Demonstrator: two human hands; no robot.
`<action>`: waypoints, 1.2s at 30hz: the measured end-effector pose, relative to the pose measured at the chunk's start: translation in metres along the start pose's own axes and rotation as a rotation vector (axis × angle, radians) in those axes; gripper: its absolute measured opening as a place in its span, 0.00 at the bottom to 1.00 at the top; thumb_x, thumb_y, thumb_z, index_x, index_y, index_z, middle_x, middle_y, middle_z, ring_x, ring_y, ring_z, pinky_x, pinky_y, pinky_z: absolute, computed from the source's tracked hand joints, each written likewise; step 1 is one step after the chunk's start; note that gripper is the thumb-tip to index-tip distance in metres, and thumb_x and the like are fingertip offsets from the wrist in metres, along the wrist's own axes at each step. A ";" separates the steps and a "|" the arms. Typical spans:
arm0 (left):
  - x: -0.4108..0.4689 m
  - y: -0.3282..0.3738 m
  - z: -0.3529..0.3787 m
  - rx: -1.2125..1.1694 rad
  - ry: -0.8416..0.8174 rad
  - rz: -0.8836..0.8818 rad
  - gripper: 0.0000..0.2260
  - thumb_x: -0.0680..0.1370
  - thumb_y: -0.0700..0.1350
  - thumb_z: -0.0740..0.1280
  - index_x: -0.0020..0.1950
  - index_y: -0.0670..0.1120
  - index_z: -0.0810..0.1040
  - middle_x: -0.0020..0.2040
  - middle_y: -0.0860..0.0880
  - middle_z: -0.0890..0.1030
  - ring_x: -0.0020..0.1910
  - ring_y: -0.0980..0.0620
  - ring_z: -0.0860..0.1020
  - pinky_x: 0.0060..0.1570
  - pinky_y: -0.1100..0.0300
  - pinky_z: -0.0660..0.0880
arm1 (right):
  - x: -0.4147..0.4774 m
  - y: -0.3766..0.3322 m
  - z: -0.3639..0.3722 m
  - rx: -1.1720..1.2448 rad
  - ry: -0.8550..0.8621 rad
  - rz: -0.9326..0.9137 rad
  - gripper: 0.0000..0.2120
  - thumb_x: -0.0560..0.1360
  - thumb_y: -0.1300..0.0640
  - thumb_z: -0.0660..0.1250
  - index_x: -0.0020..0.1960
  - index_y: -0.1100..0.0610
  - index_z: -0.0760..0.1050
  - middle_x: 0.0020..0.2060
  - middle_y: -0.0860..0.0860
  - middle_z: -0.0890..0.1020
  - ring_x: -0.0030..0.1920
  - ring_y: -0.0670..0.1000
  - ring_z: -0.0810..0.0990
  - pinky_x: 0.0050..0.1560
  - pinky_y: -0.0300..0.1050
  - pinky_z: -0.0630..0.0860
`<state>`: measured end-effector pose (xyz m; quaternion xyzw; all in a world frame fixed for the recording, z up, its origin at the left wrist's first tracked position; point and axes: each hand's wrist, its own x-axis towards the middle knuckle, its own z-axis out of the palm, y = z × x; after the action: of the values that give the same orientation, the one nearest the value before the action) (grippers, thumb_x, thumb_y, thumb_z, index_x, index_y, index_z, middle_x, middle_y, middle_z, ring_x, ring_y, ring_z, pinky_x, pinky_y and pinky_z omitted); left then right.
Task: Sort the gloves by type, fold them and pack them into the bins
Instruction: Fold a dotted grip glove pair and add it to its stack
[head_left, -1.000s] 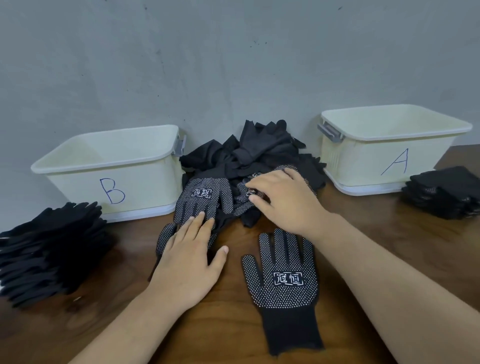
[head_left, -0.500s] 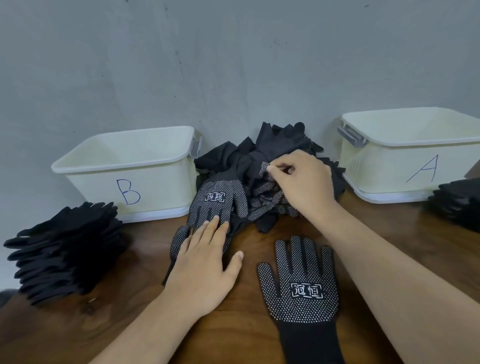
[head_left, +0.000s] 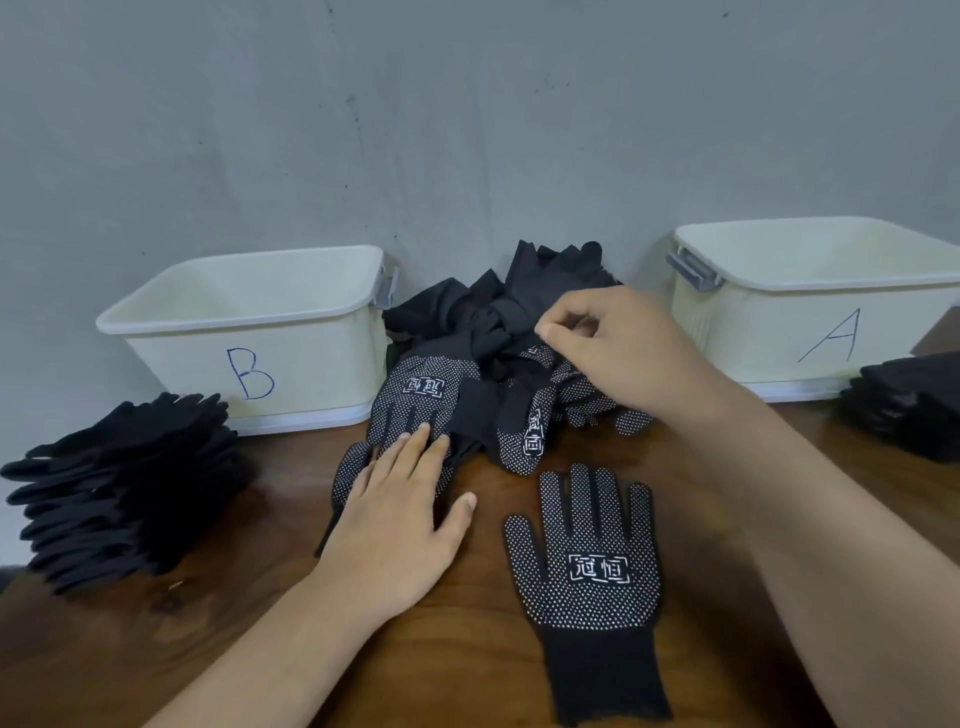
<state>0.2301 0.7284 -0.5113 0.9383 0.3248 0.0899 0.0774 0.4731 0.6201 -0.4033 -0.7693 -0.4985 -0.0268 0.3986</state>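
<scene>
A heap of black gloves (head_left: 498, 322) lies between the two bins, plain ones behind and dotted ones in front. One dotted glove (head_left: 592, 566) lies flat on the wooden table, palm up, fingers pointing away. My left hand (head_left: 400, 519) rests flat on another dotted glove (head_left: 421, 395) at the heap's left front. My right hand (head_left: 623, 348) hovers over the heap with fingers curled, thumb and forefinger pinching a dotted glove (head_left: 582, 384) at its edge.
A cream bin marked B (head_left: 249, 358) stands at the left, a cream bin marked A (head_left: 826, 332) at the right, both against the grey wall. A stack of plain black gloves (head_left: 124, 488) sits left of B. Another dark stack (head_left: 909, 405) sits at the right edge.
My right hand rose from lying flat on the dotted gloves and curled into a pinch at the top of the heap. The left hand stayed put. The camera shifted slightly.
</scene>
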 end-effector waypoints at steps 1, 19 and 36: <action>0.000 0.000 0.000 -0.005 0.000 -0.001 0.40 0.76 0.72 0.40 0.87 0.58 0.49 0.87 0.58 0.46 0.85 0.57 0.45 0.83 0.55 0.46 | 0.000 0.001 0.001 -0.004 -0.012 0.000 0.05 0.79 0.46 0.70 0.46 0.41 0.84 0.36 0.40 0.85 0.39 0.40 0.82 0.48 0.48 0.82; -0.001 0.001 -0.003 -0.009 0.001 -0.009 0.37 0.79 0.69 0.44 0.87 0.57 0.49 0.87 0.58 0.46 0.85 0.57 0.45 0.83 0.53 0.46 | -0.009 -0.010 0.055 -0.023 -0.057 -0.056 0.08 0.76 0.47 0.76 0.55 0.44 0.85 0.47 0.38 0.86 0.49 0.38 0.80 0.65 0.46 0.76; 0.000 -0.004 -0.007 -0.481 0.163 -0.127 0.38 0.82 0.52 0.68 0.86 0.53 0.51 0.82 0.57 0.64 0.75 0.47 0.70 0.78 0.51 0.65 | 0.030 -0.046 0.033 0.952 -0.049 0.220 0.13 0.84 0.57 0.70 0.66 0.61 0.78 0.58 0.59 0.87 0.60 0.61 0.86 0.64 0.66 0.81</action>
<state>0.2260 0.7319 -0.5049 0.8602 0.3575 0.2349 0.2775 0.4405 0.6721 -0.3853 -0.5501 -0.3802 0.2646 0.6948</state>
